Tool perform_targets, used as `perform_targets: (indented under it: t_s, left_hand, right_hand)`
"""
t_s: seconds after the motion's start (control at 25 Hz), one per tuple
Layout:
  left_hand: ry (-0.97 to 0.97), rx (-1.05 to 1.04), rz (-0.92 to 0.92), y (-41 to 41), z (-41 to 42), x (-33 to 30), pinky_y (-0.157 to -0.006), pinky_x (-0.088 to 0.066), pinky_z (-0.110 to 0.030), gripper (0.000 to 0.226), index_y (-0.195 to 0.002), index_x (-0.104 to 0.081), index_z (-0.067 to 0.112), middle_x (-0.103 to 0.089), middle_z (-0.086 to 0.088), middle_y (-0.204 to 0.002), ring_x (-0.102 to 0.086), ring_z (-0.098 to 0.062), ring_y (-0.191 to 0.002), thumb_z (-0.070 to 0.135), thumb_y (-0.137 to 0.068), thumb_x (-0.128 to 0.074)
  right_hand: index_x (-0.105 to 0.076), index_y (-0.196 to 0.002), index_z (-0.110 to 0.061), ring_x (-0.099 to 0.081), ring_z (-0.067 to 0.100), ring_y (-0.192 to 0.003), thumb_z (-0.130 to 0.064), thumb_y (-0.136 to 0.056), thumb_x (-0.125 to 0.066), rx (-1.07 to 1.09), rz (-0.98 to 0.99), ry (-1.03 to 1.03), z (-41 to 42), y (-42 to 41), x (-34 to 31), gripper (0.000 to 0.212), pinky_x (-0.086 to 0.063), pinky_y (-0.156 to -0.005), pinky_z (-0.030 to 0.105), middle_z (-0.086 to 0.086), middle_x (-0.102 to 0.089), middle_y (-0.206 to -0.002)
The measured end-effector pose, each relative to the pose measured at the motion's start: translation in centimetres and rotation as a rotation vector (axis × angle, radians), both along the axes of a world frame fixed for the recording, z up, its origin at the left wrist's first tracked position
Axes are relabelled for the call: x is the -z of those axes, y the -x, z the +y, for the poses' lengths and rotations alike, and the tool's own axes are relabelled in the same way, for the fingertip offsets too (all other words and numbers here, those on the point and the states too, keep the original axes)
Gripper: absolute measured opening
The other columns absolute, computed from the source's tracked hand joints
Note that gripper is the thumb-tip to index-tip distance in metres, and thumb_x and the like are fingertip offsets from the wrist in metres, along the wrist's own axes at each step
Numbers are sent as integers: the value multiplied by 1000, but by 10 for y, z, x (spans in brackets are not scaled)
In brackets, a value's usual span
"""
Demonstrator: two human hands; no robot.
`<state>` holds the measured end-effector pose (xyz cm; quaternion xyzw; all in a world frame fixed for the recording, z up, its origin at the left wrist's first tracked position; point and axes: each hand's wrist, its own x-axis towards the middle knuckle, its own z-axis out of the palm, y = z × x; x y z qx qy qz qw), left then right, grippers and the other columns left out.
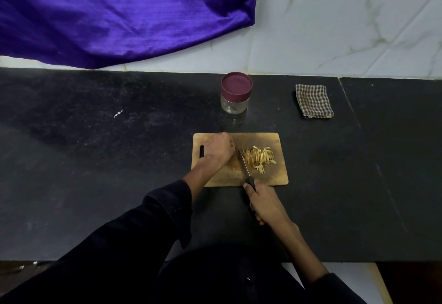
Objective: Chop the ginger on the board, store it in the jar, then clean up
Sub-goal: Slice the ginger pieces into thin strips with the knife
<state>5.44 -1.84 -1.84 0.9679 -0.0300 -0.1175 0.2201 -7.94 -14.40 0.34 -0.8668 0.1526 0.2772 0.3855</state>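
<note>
While right hand [265, 204] grips knife [244, 165] beside ginger [258, 156], left hand [218, 149] on board [277, 174], fingers curled, contents hidden.

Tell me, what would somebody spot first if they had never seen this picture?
Probably the big purple cloth hanging at the top left over the dark counter. Next, the middle: the right hand holds a knife on the board, beside a pile of ginger, while the left hand rests on the board. Behind stands a jar, lid on.
</note>
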Motion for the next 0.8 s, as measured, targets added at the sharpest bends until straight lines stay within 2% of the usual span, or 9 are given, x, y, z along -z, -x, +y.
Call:
perform_targets:
  t_s: [0.2, 0.36, 0.6, 0.72, 0.8]
  left_hand:
    - [-31, 25, -87, 5, 0, -1, -71, -55, -30, 14, -100, -68, 11, -63, -6, -102, -64, -19, -85, 18, -89, -62]
    - [-10, 77, -132, 10, 0, -5, -67, -54, -29, 10, -93, -67, 14, -67, -2, -90, -64, -16, -79, 17, -91, -58]
    - [357, -117, -36, 6, 23, -16, -67, -55, -24, 6, -84, -69, 18, -68, 5, -80, -65, -7, -75, 12, -85, -67]
    - [416, -179, -8, 8, 38, -14, -72, -58, -31, 8, -79, -70, 18, -70, 4, -77, -67, -9, -75, 10, -83, -70]
    - [466, -198, 2, 14, 42, -14, -67, -58, -27, 4, -82, -72, 12, -71, 0, -78, -68, -12, -74, 8, -82, -70]
  right_hand:
    - [-49, -104, -16, -57, 16, -50, -38, -105, -39, 10, 0, 0, -2, 0, 1, 24, -43, -38, 25, 10, -62, -84]
    - [-50, -104, -15, -55, 14, -48, -37, -105, -39, 9, -23, -17, -1, 0, 1, 25, -43, -38, 24, 8, -61, -80]
    - [-50, -109, -15, -55, 17, -48, -38, -105, -39, 30, -18, -36, -3, 2, 2, 26, -43, -39, 26, 10, -60, -79]
    - [-50, -110, -13, -55, 17, -48, -39, -105, -39, 22, -12, -26, -3, -1, 6, 28, -43, -39, 26, 12, -62, -84]
    - [-50, -111, -13, -55, 17, -47, -39, -105, -39, 14, -7, -15, -2, -2, 8, 30, -43, -38, 26, 13, -62, -87]
